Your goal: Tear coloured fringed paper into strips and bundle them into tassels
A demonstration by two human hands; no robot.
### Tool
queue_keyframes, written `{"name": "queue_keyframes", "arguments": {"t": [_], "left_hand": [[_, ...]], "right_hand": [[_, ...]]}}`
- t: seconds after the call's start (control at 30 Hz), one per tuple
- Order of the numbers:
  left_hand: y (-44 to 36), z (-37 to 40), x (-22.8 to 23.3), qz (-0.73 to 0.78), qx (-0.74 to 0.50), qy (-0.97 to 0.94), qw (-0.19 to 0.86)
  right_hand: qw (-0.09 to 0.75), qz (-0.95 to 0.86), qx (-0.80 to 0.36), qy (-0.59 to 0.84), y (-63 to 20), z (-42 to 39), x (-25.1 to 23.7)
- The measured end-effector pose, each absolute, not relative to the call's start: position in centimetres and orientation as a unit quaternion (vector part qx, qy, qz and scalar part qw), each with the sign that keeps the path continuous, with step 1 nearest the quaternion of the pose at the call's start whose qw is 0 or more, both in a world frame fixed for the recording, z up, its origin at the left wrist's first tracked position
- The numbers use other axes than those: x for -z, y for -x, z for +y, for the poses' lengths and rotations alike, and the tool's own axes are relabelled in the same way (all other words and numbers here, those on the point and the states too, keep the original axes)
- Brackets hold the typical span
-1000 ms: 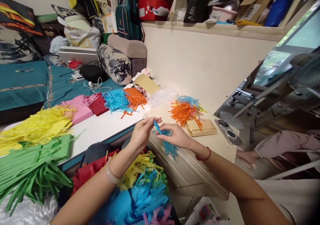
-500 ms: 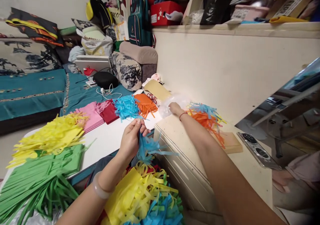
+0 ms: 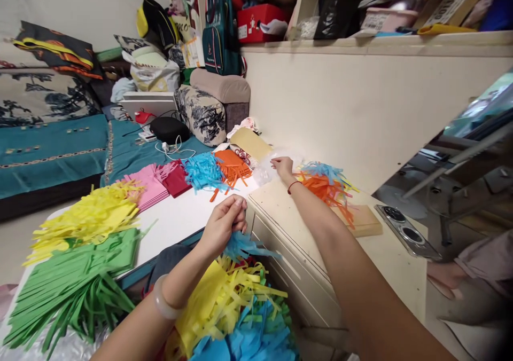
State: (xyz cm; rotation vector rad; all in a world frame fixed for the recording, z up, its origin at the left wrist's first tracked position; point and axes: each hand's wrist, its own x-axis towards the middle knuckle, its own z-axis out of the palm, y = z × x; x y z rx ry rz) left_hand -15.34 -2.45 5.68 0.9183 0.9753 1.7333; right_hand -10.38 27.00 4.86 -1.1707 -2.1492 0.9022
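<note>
My left hand (image 3: 226, 221) is closed around the gathered top of a blue fringed paper tassel (image 3: 245, 247), whose strips hang and spread below my fingers. My right hand (image 3: 284, 169) reaches forward over the cabinet top, thumb and fingers pinched together beside a clear plastic bag (image 3: 262, 175). Whatever is in that pinch, if anything, is too small to make out. Below my left hand lie yellow fringed paper (image 3: 206, 291) and blue fringed paper (image 3: 256, 331). Orange fringed paper (image 3: 323, 190) rests right of my right wrist.
Along the white table (image 3: 172, 227) lie stacks of green (image 3: 100, 259), yellow (image 3: 86, 217), pink (image 3: 148, 190), dark red (image 3: 176, 178), blue (image 3: 203, 170) and orange (image 3: 232, 163) paper. A tan block (image 3: 363, 220) and a metal two-ring panel (image 3: 406, 233) sit on the cabinet (image 3: 280, 206).
My left hand has moved a little right and down with the blue tassel. My right hand stays by the plastic bag, its fingers now showing more clearly in a pinch.
</note>
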Motion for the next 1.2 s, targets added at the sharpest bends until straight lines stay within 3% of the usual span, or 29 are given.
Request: {"name": "queue_keyframes", "arguments": {"t": [0.13,0.3,0.37,0.67,0.87,1.0,1.13,1.2], "left_hand": [[14.0,-3.3,-5.8,0.445,-0.689,-0.422,0.386],[11.1,-5.3,-6.2,0.483,-0.655,-0.502,0.293],[9.7,-6.4,-6.7,0.506,-0.635,-0.529,0.244],[5.6,-9.0,-8.5,0.576,-0.480,-0.661,-0.034],[5.8,-8.7,-8.3,0.580,-0.342,-0.695,-0.252],[6.1,-8.6,-8.4,0.567,-0.294,-0.730,-0.244],[5.8,-8.4,-8.5,0.584,-0.295,-0.733,-0.187],[5.6,-8.4,-8.5,0.594,-0.306,-0.730,-0.143]], "right_hand": [[0.322,-0.767,-0.419,0.365,7.1,21.2,-7.1],[0.313,-0.757,-0.541,0.189,-0.3,9.2,-9.5],[0.358,-0.727,-0.563,0.162,-2.8,5.1,-10.1],[0.522,-0.678,-0.490,0.164,-6.4,-0.6,-10.0],[0.557,-0.723,-0.392,0.118,-7.3,-0.5,-9.8],[0.544,-0.762,-0.338,0.095,-8.1,-0.1,-9.8],[0.557,-0.795,-0.227,0.078,-8.6,-0.3,-9.5],[0.560,-0.792,-0.226,0.088,-8.8,-0.3,-9.3]]}}
